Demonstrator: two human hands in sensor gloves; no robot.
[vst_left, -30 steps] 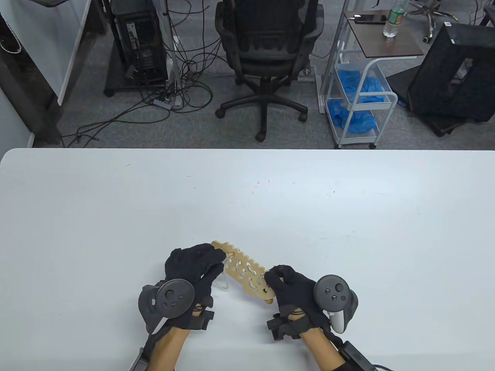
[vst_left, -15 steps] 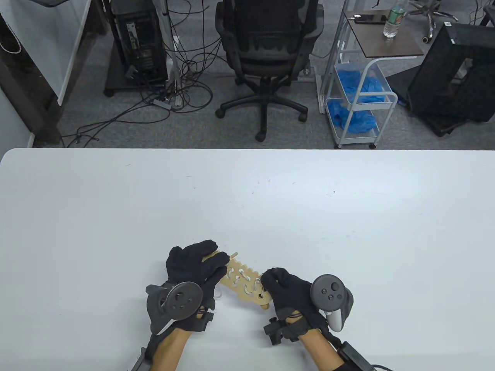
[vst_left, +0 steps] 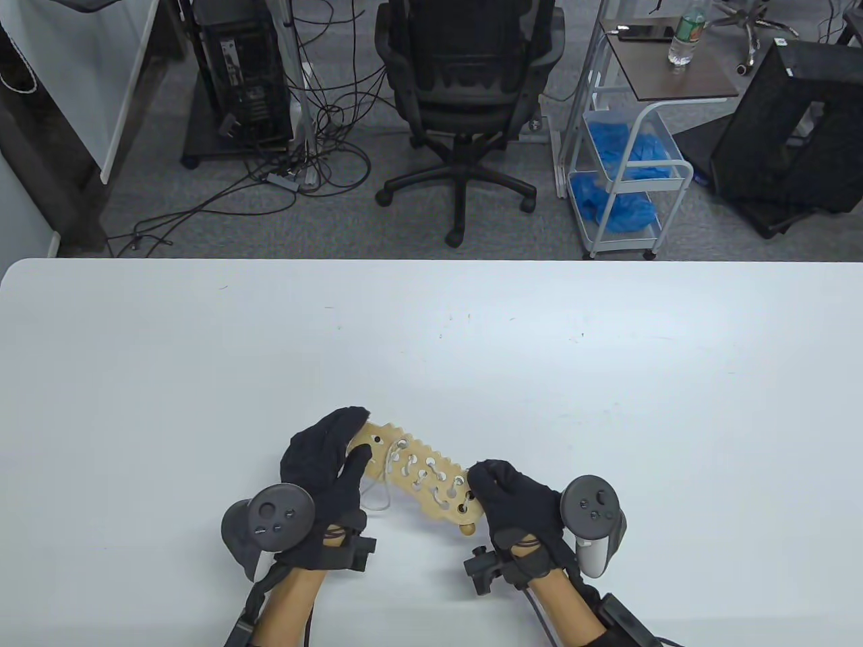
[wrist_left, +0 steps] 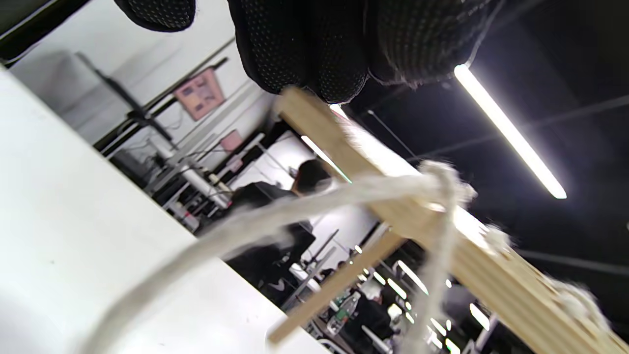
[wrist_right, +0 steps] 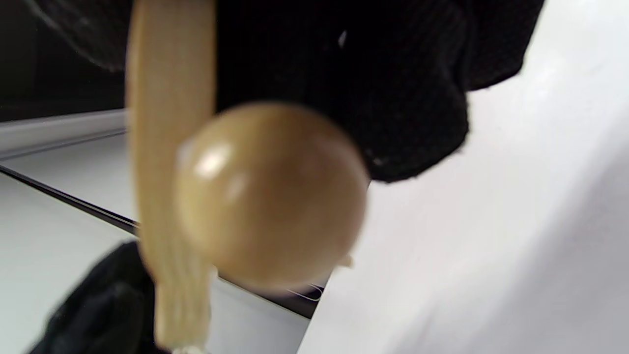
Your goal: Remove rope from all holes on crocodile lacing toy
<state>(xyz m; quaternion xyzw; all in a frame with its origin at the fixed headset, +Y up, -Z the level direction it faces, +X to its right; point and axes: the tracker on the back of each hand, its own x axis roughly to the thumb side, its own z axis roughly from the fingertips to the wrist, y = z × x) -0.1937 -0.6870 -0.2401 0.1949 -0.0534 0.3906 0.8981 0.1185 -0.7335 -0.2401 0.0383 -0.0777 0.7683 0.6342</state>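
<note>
The wooden crocodile lacing toy [vst_left: 431,482] is held flat just above the table near its front edge. A white rope [vst_left: 381,499] runs through several of its holes, and a loose loop hangs below its left part. My left hand [vst_left: 354,439] grips the toy's left end, fingers over the far edge and thumb on the near side. My right hand [vst_left: 484,480] grips the right end. The left wrist view has my fingertips [wrist_left: 304,54] on the board's edge [wrist_left: 398,216] and the rope [wrist_left: 275,216] leaving a hole. A wooden ball [wrist_right: 270,196] fills the right wrist view.
The white table [vst_left: 607,404] stretches wide around both hands. Beyond its far edge stand an office chair [vst_left: 468,87], a white cart [vst_left: 634,168] with blue bags and a computer tower [vst_left: 246,67] with cables.
My left hand has shifted left and slid toward the toy's end, uncovering more holes. The rope loop under the toy's left part has grown. The right hand has barely moved.
</note>
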